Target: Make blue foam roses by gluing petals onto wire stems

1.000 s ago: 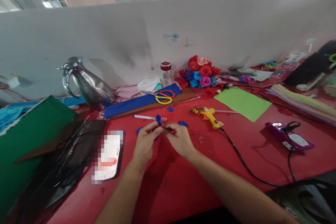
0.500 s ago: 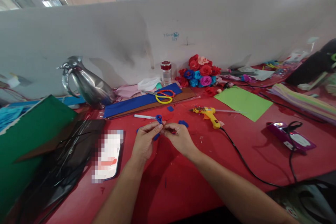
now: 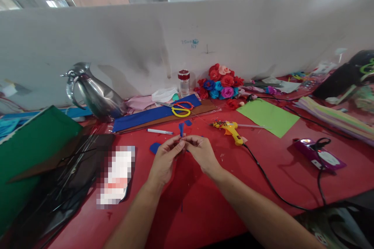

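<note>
A small rolled piece of blue paper (image 3: 181, 129) stands upright between my fingertips, its flared end pointing away from me. My left hand (image 3: 168, 155) pinches it low down from the left. My right hand (image 3: 201, 151) meets it there from the right, thumb and fingers pressed together at the same spot. Beside my left fingers a cut blue petal (image 3: 155, 148) lies on the red table, and a smaller blue scrap (image 3: 188, 123) is just beyond. A white pen (image 3: 160, 131) rests behind my left hand.
A yellow glue gun (image 3: 233, 131) with its cable lies to the right. Scissors (image 3: 181, 109) rest on blue paper strips (image 3: 131, 120). Paper flowers (image 3: 223, 81), a jar (image 3: 184, 83) and a steel jug (image 3: 96, 91) stand along the wall. A phone (image 3: 118, 175) lies left.
The blue paper roll has turned more upright between my fingers. My right hand has shifted slightly, and its fingertips now sit closer to my left ones. The view has moved a little.
</note>
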`<state>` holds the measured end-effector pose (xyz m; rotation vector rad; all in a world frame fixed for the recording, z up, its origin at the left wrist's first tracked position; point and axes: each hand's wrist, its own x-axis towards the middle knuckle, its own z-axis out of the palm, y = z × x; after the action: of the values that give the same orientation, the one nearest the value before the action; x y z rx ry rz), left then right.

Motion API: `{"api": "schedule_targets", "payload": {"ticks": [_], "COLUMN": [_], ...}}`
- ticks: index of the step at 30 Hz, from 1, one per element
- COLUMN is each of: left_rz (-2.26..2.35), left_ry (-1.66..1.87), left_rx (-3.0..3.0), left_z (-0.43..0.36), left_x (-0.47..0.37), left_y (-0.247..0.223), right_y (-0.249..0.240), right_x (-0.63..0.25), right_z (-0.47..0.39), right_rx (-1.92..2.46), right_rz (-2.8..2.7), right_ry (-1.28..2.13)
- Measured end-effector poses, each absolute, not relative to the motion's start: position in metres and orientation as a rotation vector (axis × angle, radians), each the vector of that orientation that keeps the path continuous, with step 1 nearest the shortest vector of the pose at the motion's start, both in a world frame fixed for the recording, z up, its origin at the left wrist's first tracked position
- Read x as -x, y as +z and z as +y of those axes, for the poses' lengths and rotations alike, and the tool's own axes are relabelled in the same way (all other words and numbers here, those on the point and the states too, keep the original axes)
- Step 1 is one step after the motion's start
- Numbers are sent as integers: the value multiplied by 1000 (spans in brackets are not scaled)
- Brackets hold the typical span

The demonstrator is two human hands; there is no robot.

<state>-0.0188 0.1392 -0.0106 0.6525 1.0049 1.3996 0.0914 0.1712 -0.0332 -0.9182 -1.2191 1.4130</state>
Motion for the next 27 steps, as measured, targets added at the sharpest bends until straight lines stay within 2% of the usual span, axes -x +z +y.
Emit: {"api": "schedule_targets", "payload": {"ticks": [12, 27], "left_rz": [1029, 973], "left_ry": [1497, 1554], "left_rx": [-409, -423], "left_z": [144, 141], "left_x": [17, 12], "left_y": [-14, -14], "right_y": [-32, -39], "right_x": [-89, -90], "right_z": [168, 169], "right_rx": [859, 820], "right_rz": [-1271, -1125], "right_ry": [1484, 1635]}}
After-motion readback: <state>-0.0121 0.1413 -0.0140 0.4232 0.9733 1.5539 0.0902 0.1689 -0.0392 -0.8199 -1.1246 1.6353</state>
